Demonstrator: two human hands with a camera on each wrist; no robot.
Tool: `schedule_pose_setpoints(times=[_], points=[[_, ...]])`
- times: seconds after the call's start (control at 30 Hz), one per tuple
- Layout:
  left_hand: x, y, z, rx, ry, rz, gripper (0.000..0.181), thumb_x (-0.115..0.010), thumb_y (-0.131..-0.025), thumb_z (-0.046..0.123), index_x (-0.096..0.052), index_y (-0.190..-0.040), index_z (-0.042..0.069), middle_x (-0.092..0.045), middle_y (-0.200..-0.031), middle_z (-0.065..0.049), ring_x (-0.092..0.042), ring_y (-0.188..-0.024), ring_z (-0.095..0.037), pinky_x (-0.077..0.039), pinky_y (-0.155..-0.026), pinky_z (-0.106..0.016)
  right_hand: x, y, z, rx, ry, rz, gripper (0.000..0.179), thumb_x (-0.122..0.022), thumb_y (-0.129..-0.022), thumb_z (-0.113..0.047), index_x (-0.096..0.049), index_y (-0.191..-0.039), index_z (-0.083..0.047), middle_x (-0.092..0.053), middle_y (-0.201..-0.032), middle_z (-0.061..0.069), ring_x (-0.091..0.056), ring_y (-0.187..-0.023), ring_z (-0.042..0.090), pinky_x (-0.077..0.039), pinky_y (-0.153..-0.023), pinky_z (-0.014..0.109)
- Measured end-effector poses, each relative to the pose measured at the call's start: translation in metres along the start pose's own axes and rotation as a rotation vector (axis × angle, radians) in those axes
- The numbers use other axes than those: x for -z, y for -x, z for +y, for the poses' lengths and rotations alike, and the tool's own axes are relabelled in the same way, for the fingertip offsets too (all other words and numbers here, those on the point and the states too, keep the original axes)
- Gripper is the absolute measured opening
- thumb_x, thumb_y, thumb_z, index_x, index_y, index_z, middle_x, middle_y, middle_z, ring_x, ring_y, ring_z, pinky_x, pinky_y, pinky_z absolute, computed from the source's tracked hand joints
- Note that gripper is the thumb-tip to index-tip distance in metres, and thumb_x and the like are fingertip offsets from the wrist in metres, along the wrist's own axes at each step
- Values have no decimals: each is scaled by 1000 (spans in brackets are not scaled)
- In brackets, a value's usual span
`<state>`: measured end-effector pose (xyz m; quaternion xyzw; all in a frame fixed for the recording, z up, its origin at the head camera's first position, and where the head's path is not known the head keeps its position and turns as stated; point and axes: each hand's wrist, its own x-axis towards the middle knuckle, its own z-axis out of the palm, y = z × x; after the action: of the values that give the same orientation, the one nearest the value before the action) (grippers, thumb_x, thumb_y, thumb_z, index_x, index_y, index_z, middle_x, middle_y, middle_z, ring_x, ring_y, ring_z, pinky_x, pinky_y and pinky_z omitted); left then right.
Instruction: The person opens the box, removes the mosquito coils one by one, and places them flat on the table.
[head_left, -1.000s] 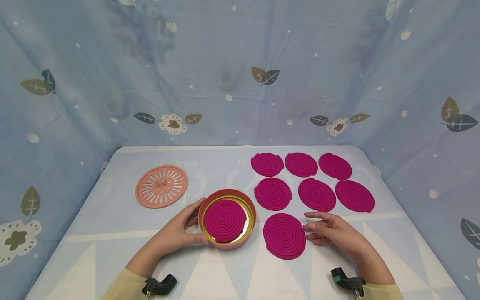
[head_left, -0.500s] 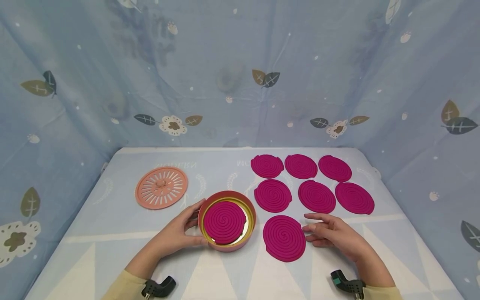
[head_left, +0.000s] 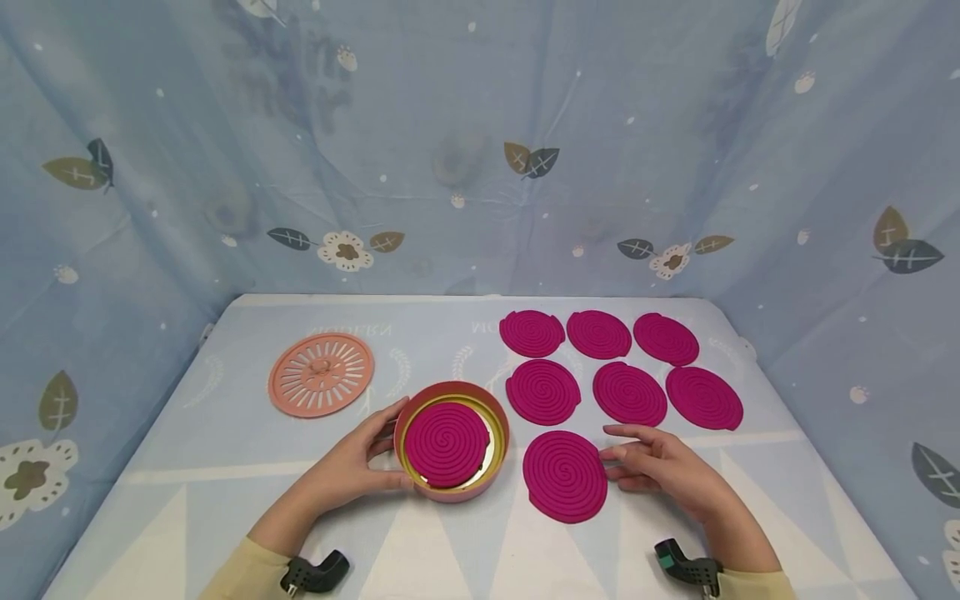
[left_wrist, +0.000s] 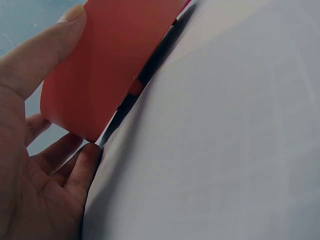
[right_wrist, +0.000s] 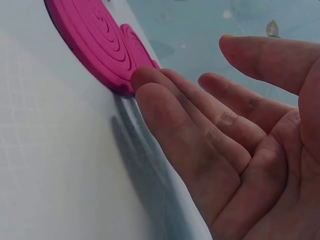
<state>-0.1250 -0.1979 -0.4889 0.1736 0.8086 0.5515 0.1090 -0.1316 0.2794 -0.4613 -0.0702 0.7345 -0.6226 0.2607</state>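
Observation:
A round coral tin [head_left: 452, 493] with a gold inside stands mid-table. In it lies a magenta mosquito coil [head_left: 446, 445]. My left hand [head_left: 366, 454] holds the tin from its left side, thumb at the near wall and fingers round the far left; the left wrist view shows the thumb [left_wrist: 57, 50] against the outer wall. Right of the tin, another mosquito coil [head_left: 565, 477] lies flat on the table. My right hand [head_left: 667, 467] is beside that coil, fingers relaxed and holding nothing, fingertips [right_wrist: 155, 97] right at the coil's edge.
Two rows of magenta mosquito coils [head_left: 543, 392] lie flat at the back right of the table. A coral slotted lid [head_left: 321, 375] lies at the back left. A patterned blue curtain [head_left: 450, 125] encloses the table at the back and sides.
Both hands, the tin and the coils keep their places. Only the head view has shifted slightly.

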Motion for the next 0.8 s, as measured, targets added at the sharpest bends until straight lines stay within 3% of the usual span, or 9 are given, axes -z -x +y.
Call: schedule_pose_setpoints(times=[0.3, 0.8], points=[[2, 1, 0, -15, 0, 1, 110, -92, -70, 31, -27, -157, 22, -33, -156, 3, -50, -130, -18, -41, -110, -26, -1, -2, -3, 40, -30, 27, 59, -59, -101, -16, -33, -148, 8, -59, -126, 30, -65, -108, 39, -60, -87, 42], [0, 0, -2, -16, 2, 5, 110, -92, -68, 31, -27, -157, 23, -34, -155, 3, -52, -128, -18, -42, -108, -26, 1, -4, -30, 93, 69, 43, 57, -60, -100, -17, -37, -147, 4, -56, -130, 32, -65, -107, 40, -60, -88, 41]])
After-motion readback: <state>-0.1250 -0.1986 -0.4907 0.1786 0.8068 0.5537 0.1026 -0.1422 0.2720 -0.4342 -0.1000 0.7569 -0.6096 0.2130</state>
